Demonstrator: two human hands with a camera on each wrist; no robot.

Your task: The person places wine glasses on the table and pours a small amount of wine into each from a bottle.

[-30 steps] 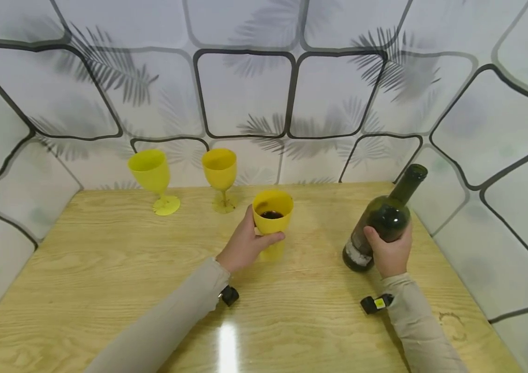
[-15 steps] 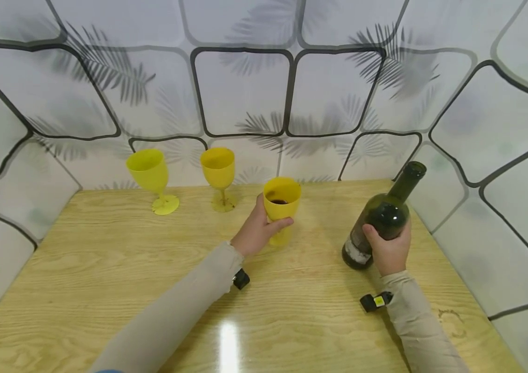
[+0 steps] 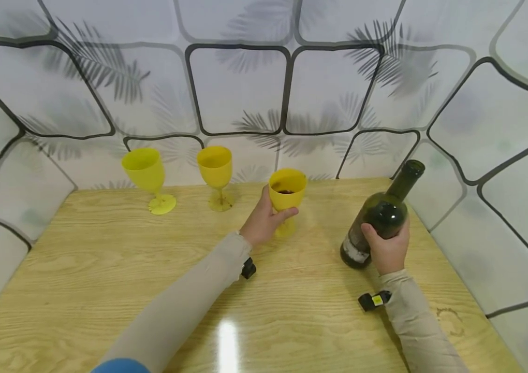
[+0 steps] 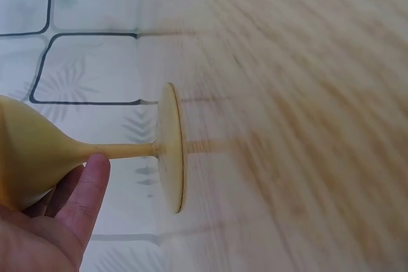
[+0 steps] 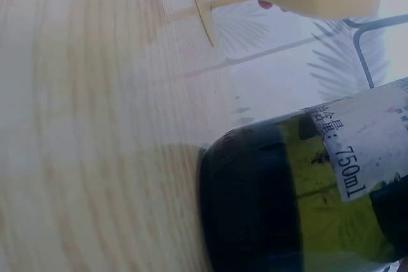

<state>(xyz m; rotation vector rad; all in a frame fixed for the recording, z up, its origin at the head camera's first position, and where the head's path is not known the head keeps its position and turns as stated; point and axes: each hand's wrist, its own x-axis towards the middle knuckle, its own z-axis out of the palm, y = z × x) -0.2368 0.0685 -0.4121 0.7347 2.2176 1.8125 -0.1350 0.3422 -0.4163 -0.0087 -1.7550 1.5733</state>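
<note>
A yellow goblet (image 3: 288, 190) with dark liquid in its bowl is gripped by my left hand (image 3: 261, 220), thumb across the front. In the left wrist view the goblet's round foot (image 4: 171, 148) stands right at the tabletop, and the fingers (image 4: 86, 202) lie where bowl meets stem. To the right, my right hand (image 3: 389, 253) holds a dark green wine bottle (image 3: 387, 213) around its body. The bottle leans, neck away to the right, its base low by the table. A torn white label (image 5: 370, 135) marked 750ml shows in the right wrist view.
Two more goblets stand at the back left of the wooden table (image 3: 105, 269): a yellow-green one (image 3: 145, 171) and a yellow one (image 3: 215, 167). Patterned white panels (image 3: 240, 88) rise behind and at both sides. Part of a blue round thing (image 3: 121, 366) shows at the bottom edge.
My left hand has carried the goblet to the right and farther back, toward the rear panel. The right hand and the bottle have stayed nearly in place. The blue thing has come into view.
</note>
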